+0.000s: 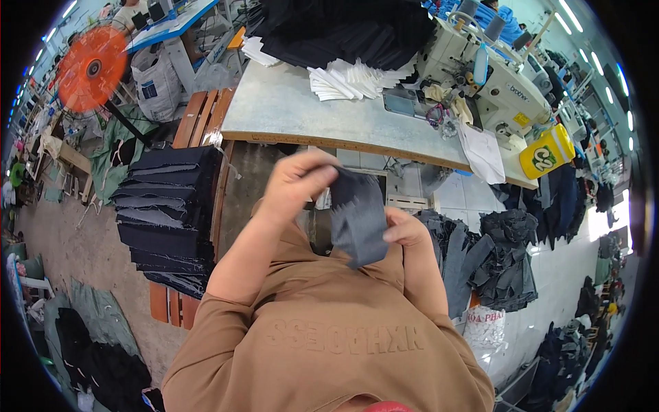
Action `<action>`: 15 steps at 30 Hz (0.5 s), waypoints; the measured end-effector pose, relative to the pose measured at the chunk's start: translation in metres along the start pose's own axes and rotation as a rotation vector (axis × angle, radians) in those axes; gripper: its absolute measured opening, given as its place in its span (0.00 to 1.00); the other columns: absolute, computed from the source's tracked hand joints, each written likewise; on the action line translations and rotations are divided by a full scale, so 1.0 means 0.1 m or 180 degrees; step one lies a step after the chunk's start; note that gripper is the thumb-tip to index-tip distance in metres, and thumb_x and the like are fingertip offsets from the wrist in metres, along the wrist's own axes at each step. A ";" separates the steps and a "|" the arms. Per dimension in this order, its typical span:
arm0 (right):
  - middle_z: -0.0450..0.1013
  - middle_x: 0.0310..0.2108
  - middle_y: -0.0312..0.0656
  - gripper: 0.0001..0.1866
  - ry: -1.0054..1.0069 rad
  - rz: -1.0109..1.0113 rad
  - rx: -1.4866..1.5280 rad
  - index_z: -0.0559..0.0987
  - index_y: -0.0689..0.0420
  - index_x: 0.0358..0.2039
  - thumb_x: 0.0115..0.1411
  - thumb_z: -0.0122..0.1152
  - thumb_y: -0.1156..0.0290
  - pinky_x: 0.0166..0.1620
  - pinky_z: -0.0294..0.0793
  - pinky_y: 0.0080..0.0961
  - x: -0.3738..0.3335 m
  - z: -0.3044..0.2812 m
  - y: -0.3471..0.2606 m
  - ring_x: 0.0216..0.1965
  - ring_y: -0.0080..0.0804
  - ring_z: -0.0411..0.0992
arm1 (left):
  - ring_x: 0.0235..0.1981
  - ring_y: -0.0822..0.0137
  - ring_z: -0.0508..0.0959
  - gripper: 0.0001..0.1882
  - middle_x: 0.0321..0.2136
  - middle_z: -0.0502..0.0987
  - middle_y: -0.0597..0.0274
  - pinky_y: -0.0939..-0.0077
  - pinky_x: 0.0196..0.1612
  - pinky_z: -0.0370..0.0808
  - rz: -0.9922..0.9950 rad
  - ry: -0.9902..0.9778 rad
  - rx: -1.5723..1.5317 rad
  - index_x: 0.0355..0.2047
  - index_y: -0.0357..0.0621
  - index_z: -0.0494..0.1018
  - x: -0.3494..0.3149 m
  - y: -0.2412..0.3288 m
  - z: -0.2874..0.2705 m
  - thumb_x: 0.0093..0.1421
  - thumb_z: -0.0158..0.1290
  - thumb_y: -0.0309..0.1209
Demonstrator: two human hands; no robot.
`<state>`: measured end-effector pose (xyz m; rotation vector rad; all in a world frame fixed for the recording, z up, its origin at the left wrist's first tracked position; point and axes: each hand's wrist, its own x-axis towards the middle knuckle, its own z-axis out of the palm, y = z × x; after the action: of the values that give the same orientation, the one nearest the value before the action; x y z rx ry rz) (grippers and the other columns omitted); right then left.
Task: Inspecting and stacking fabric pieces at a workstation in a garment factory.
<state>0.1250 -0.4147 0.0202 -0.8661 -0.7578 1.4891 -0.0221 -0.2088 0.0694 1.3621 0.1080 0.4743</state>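
A dark blue-grey piece of cut fabric (358, 223) with a frayed edge hangs above my lap, in front of the table. My left hand (296, 184) pinches its upper left corner between thumb and fingers, slightly blurred. At the cloth's right edge my right hand (408, 228) is closed, with thumb and fingertips on the fabric. The cloth's lower end hangs loose and looks folded over. To my left, a tall stack of dark navy fabric pieces (165, 206) rests on a wooden slatted bench (167, 305).
The worktable (288, 103) carries white cut pieces (357, 79), a heap of black cloth (336, 31), a phone (403, 103) and a sewing machine (511, 93). A yellow container (547, 151) stands at its right corner. Grey fabric piles (504, 257) lie right; an orange fan (93, 66) stands far left.
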 end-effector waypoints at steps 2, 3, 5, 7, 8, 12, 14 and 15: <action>0.68 0.52 0.45 0.35 -0.0124 0.0113 0.0164 0.67 0.69 0.53 0.43 0.66 0.71 0.56 0.60 0.25 -0.02 -0.12 0.22 0.54 0.31 0.64 | 0.20 0.77 0.71 0.06 0.24 0.75 0.64 0.85 0.22 0.67 0.0275 0.0550 -0.0616 0.34 0.36 0.75 0.03 -0.07 -0.18 0.58 0.49 0.24; 0.68 0.51 0.45 0.33 -0.0465 -0.0034 0.0358 0.68 0.69 0.52 0.43 0.65 0.76 0.56 0.60 0.25 -0.04 -0.16 0.32 0.54 0.30 0.64 | 0.22 0.77 0.72 0.07 0.25 0.75 0.65 0.85 0.25 0.68 0.0400 0.0649 -0.0627 0.35 0.35 0.75 0.04 -0.11 -0.28 0.58 0.49 0.23; 0.70 0.49 0.44 0.29 -0.0491 0.0133 0.0419 0.69 0.69 0.51 0.45 0.63 0.81 0.55 0.62 0.24 -0.14 -0.22 0.42 0.52 0.29 0.66 | 0.26 0.76 0.73 0.07 0.27 0.76 0.65 0.83 0.31 0.69 0.0561 0.0849 -0.0677 0.35 0.36 0.75 0.03 -0.16 -0.50 0.58 0.49 0.23; 0.72 0.47 0.42 0.24 -0.0228 0.0695 -0.0187 0.71 0.68 0.49 0.48 0.62 0.81 0.53 0.65 0.22 -0.26 -0.25 0.42 0.49 0.26 0.68 | 0.30 0.75 0.72 0.07 0.29 0.76 0.64 0.83 0.38 0.67 0.0579 0.1050 -0.0803 0.34 0.35 0.74 -0.01 -0.12 -0.76 0.57 0.49 0.22; 0.73 0.44 0.40 0.19 -0.0006 0.0493 -0.0099 0.73 0.68 0.46 0.53 0.60 0.79 0.50 0.66 0.20 -0.32 -0.24 0.39 0.46 0.24 0.69 | 0.35 0.73 0.72 0.07 0.34 0.75 0.60 0.80 0.42 0.66 0.0552 0.0682 -0.0657 0.33 0.34 0.74 -0.03 -0.05 -0.92 0.53 0.49 0.22; 0.74 0.38 0.37 0.15 0.0276 0.0819 -0.1032 0.75 0.68 0.41 0.55 0.60 0.73 0.44 0.68 0.19 -0.26 -0.19 0.12 0.39 0.20 0.69 | 0.53 0.62 0.66 0.25 0.48 0.70 0.55 0.69 0.57 0.58 -0.1081 0.0131 0.1171 0.47 0.36 0.70 -0.02 -0.02 -1.06 0.47 0.55 0.30; 0.74 0.34 0.35 0.13 -0.0101 0.0671 -0.2269 0.76 0.65 0.37 0.56 0.61 0.70 0.40 0.68 0.19 -0.05 -0.11 -0.01 0.35 0.16 0.67 | 0.57 0.61 0.63 0.33 0.52 0.67 0.54 0.66 0.59 0.57 -0.0476 -0.0601 0.0900 0.55 0.38 0.63 0.00 -0.25 -0.78 0.48 0.56 0.34; 0.74 0.32 0.35 0.12 -0.0125 0.0683 -0.2256 0.76 0.65 0.36 0.56 0.61 0.69 0.39 0.67 0.19 0.03 -0.05 -0.06 0.35 0.16 0.66 | 0.59 0.60 0.61 0.37 0.54 0.66 0.54 0.65 0.60 0.56 -0.0378 -0.1078 0.0769 0.58 0.39 0.58 0.05 -0.40 -0.59 0.49 0.56 0.36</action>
<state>0.1324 -0.4107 0.0227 -1.4851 -1.2892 1.4326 -0.0269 -0.1580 0.0191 1.6444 -0.0337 0.1283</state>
